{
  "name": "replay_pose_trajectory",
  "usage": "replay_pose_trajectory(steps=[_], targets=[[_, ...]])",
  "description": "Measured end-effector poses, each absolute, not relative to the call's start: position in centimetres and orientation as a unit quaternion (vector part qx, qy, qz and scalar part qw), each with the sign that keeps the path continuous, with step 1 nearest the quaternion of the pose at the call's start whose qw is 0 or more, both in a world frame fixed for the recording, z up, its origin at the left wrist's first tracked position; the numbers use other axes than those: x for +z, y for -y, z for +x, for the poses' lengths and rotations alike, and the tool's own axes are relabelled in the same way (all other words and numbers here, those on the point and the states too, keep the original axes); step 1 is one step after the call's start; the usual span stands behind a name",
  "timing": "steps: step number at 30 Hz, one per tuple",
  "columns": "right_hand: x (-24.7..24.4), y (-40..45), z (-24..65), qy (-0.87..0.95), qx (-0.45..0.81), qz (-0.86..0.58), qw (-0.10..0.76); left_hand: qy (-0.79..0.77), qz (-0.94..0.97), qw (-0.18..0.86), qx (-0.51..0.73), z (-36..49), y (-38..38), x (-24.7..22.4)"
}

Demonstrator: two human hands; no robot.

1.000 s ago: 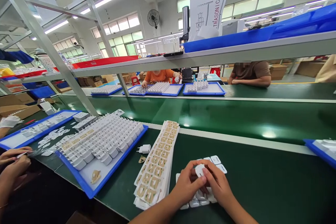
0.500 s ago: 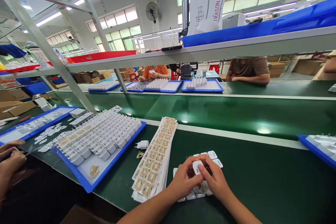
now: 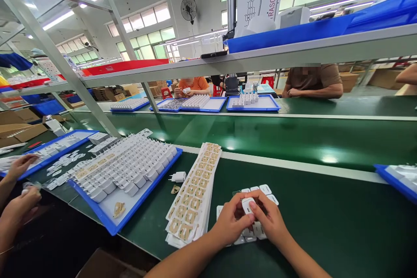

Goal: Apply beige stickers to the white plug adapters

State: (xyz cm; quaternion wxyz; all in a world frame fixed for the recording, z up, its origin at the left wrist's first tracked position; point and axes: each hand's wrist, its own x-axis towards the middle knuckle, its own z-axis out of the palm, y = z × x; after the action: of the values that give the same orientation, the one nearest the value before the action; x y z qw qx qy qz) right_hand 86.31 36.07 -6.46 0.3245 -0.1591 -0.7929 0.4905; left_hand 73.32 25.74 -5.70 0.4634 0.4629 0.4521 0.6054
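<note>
piece [image 3: 247, 203], small, white and round-cornered with a dark slot in its face, sits up between both hands, above a cluster of similar white parts [image 3: 265, 189] on the green bench [image 3: 325, 221]. the hold looks to be by fingertips, so a thumb pressing off-centre could tip it loose; it would probably drop among the lookalikes beneath and be hard to pick out. the left hand [image 3: 230, 221] has thumb and fingers curled in close, nipping the piece low on its side; the right hand [image 3: 269, 217] closes from the other, thumb laid over the face and fingers bent round behind, their tips partly hidden. both wrists angle inward, forearms rising from the bottom of the view in a wide v. the left forearm [image 3: 192, 254] runs just beside the near end of the stacked sheets [image 3: 196, 203]; whether they touch i cannot tell, but a careless elbow shift could skew that stack. beyond it, a white plug [image 3: 178, 177] lies near a blue tray [image 3: 136, 205] loaded with pronged white units [image 3: 140, 163].
</note>
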Motion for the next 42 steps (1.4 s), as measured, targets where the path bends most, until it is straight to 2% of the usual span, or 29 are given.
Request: replay_pose_trajectory(steps=[11, 19, 36, 42], targets=[[-6.3, -35.6, 85.9, 0.767, 0.502, -0.182, 0.356, -0.462, 0.46, 0.457, 0.604, 73.2, -25.7, -5.6], [-6.2, -35.7, 85.5, 0.717, 0.576, -0.234, 0.316, -0.453, 0.425, 0.477, 0.622, 73.3, -26.3, -6.3], [-5.2, -35.3, 86.1, 0.761, 0.541, -0.159, 0.321, -0.443, 0.412, 0.459, 0.65, 73.2, -26.2, -5.6], [-6.5, -35.6, 86.0, 0.775, 0.512, -0.181, 0.323, -0.438, 0.379, 0.498, 0.646, 73.2, -26.6, -6.0]])
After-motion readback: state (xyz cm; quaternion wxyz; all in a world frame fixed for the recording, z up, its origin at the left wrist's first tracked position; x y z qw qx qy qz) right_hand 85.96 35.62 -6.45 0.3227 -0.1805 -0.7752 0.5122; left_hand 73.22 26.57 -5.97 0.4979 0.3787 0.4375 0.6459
